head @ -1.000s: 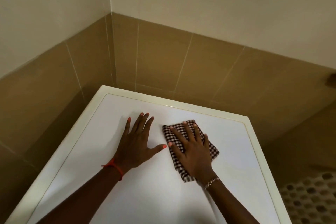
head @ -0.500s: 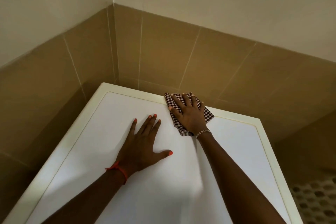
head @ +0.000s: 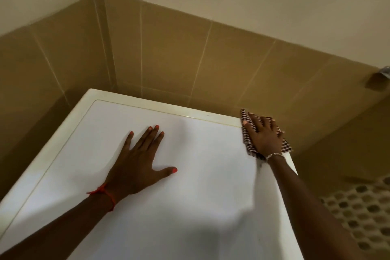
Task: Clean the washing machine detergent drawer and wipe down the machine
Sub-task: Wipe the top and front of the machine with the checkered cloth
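Observation:
The white top of the washing machine (head: 200, 175) fills the lower part of the view, with a cream rim around it. My left hand (head: 139, 160) lies flat on the middle of the top, fingers spread, holding nothing. My right hand (head: 263, 135) presses a brown-and-white checked cloth (head: 245, 131) onto the far right corner of the top, with the cloth overhanging the right edge. The detergent drawer is out of view.
Brown wall tiles (head: 168, 53) close in behind and to the left of the machine, which stands in a corner. A metal fitting (head: 383, 74) juts from the wall at the far right. Mosaic floor tiles (head: 363, 213) show at the lower right.
My right hand slid the cloth from the middle of the top to the back edge, then right to the far right corner. My left hand stayed flat in place.

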`<state>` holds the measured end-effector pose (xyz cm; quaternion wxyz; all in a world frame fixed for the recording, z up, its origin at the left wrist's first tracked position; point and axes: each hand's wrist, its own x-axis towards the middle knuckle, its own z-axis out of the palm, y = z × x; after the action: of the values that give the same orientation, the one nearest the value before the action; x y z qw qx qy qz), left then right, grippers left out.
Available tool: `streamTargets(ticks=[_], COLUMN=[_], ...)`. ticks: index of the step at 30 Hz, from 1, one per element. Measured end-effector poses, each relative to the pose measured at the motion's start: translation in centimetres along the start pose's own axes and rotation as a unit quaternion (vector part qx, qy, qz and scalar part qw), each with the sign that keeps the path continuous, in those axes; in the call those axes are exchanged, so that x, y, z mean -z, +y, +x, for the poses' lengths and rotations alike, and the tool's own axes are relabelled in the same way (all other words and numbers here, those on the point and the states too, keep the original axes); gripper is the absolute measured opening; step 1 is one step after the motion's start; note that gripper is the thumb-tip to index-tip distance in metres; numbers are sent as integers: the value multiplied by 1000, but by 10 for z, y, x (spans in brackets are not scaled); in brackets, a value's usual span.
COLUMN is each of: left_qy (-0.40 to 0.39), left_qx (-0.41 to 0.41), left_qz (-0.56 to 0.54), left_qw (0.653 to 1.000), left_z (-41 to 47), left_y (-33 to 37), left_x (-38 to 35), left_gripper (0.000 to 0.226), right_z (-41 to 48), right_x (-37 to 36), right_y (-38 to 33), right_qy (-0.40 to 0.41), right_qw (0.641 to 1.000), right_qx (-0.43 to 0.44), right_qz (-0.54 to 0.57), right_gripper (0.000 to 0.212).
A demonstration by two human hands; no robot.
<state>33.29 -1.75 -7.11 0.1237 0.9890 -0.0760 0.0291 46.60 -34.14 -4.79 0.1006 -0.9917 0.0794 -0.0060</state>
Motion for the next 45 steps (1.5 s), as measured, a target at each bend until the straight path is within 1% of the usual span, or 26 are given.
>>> streamTargets(ticks=[3,6,8,10,11,13,14,15,17,19,21,23,26,27,29,31,32,34,36,39,41,43,45], left_qy=[-6,-1,2,-12,-9,10,16,19,13,-12,-27,-29,-28,-22,-27,-40,-43,-40,-40,-44,-48,-46,-45], left_qx=[2,-1,15,21,3,-36,-46,-56,-57,-37,-47,-56,-53,-52,-52,-63,-68,-54,-38,-25,-31,-56,-71], left_qz=[1,15,1,-18,-18,-2,-3,-12,-27,-24,-8,-5,-16,-18,-27,-26,-37,-115,-184,-225,-190,-118,-67], left_qw=[1000,1000,1000,1000,1000,999,999,998,998,999,999,998,998,998,998,997,996,991,981,973,980,990,994], left_z=[-1,0,2,10,15,25,30,31,31,26,24,24,25,25,24,23,22,22,22,22,22,19,16], left_y=[2,4,9,25,37,68,83,97,120,125,122,119,118,119,119,118,117,115,115,114,113,113,114], left_x=[3,5,8,10,8,-1,-3,-6,-12,-20,-24,-27,-30,-29,-29,-25,-24,-20,-17,-17,-18,-17,-17], left_gripper=[122,124,129,132,127,108,103,101,105,109,119,128,125,124,123,122,114,88,79,79,84,98,107], right_z=[-30,-74,-92,-91,-84,-65,-54,-46,-36,-40,-63,-97,-159,-179,-207,-209,-203,-188,-188,-223,-257,-280,-286], right_x=[5,-2,-10,-14,-13,-9,-6,-5,-2,1,5,9,5,2,-7,-15,-17,-17,-16,-14,-11,-5,3], right_y=[16,-1,-20,-36,-41,-40,-37,-29,-8,14,34,45,37,26,-1,-24,-32,-41,-41,-33,-18,6,36], right_qy=[1,33,31,7,-1,-11,-15,-16,-9,0,6,13,18,17,8,0,-2,-1,1,-10,-17,-22,-4], right_qw=[997,995,998,1000,999,995,993,993,998,1000,998,996,994,995,998,1000,1000,1000,999,995,992,995,999], right_qx=[-81,-93,-56,1,37,102,117,113,62,-9,-61,-93,-109,-99,-52,0,16,28,37,99,118,92,40], right_qz=[0,-16,-23,-20,-17,-11,-8,-3,8,10,5,7,-13,-25,-31,-25,-20,-11,-11,12,29,29,6], right_gripper=[57,57,57,58,58,61,60,56,52,54,56,57,62,68,77,75,75,75,74,70,67,65,69])
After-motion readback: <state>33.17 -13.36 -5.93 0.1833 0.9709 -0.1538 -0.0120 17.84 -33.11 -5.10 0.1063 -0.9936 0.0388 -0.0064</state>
